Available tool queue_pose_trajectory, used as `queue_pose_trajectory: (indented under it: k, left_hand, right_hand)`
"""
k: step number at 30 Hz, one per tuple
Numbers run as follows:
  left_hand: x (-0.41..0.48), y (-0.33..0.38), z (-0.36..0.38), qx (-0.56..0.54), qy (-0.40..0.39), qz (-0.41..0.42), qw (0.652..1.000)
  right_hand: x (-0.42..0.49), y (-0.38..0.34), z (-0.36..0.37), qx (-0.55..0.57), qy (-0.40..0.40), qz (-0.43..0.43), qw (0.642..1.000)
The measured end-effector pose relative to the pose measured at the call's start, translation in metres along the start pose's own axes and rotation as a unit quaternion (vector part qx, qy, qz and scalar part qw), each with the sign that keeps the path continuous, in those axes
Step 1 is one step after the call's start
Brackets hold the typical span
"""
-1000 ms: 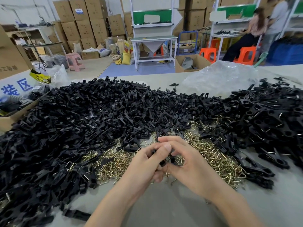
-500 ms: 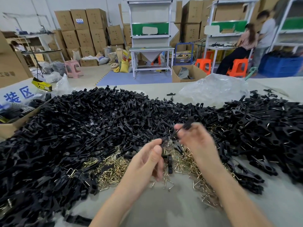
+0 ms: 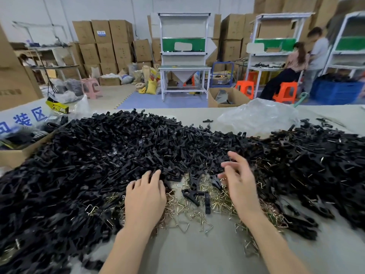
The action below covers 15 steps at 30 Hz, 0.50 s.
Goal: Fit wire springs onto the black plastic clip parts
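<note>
Grey table [image 3: 187,254] heaped with black clips [image 3: 98,155]; cardboard boxes [image 3: 106,42] behind.

A factory packing floor: stacked cardboard boxes [image 3: 106,42], steel workbenches [image 3: 184,68], heaped black clip parts [image 3: 98,155].

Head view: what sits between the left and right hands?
Head view shows a few loose black clip parts lying on scattered wire springs between the left hand and right hand.
</note>
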<state>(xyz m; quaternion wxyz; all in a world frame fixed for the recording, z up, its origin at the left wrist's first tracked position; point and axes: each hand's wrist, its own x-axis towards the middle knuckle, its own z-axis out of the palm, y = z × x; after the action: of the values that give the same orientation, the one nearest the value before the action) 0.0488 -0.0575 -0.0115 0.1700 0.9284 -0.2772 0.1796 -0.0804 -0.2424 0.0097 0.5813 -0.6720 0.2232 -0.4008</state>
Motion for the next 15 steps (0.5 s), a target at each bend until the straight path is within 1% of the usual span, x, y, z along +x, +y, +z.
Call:
queue_pose_trajectory:
  k: [3, 6, 11, 15]
  left_hand:
    - [-0.001, -0.001, 0.001, 0.013, 0.002, 0.025, 1.0]
    - [-0.001, 0.001, -0.001, 0.001, -0.011, 0.028, 1.0]
    - [-0.001, -0.001, 0.0, -0.06, -0.01, 0.022, 0.998]
    - [0.002, -0.001, 0.0, -0.088, -0.015, -0.002, 0.996]
  right_hand:
    - [-0.008, 0.014, 0.007, -0.135, -0.057, -0.056, 0.988]
    - [-0.011, 0.017, 0.004, -0.224, -0.079, -0.104, 0.966]
    - [-0.011, 0.019, 0.004, -0.249, -0.092, -0.121, 0.957]
    - [-0.011, 0.019, 0.004, -0.25, -0.095, -0.135, 0.954]
